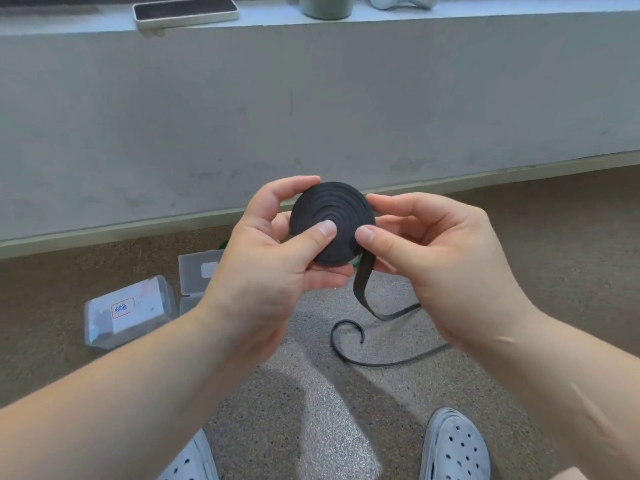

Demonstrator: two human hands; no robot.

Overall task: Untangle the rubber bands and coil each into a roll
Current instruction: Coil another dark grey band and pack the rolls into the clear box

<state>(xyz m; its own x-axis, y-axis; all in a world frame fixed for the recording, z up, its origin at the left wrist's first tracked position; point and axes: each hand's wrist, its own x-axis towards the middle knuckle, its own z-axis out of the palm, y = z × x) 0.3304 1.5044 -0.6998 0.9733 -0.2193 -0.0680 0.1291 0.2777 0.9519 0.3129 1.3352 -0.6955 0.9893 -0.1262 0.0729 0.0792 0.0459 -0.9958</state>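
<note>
A black rubber band is wound into a flat spiral roll (332, 216) held up in front of me. My left hand (277, 268) grips the roll, thumb pressed on its face near the centre and fingers curled behind it. My right hand (433, 258) pinches the roll's right edge, thumb on the front where the band leaves it. The loose tail (363, 289) hangs down from the roll's lower right, runs along the floor and ends in a small curl (346, 329).
A clear plastic box with a red-framed label (128, 311) lies on the speckled floor at the left, with another clear box (197, 275) behind it. A grey concrete ledge (311, 98) rises ahead, carrying a phone (185, 8) and a cup (325, 5). My two grey perforated shoes (453, 448) show below.
</note>
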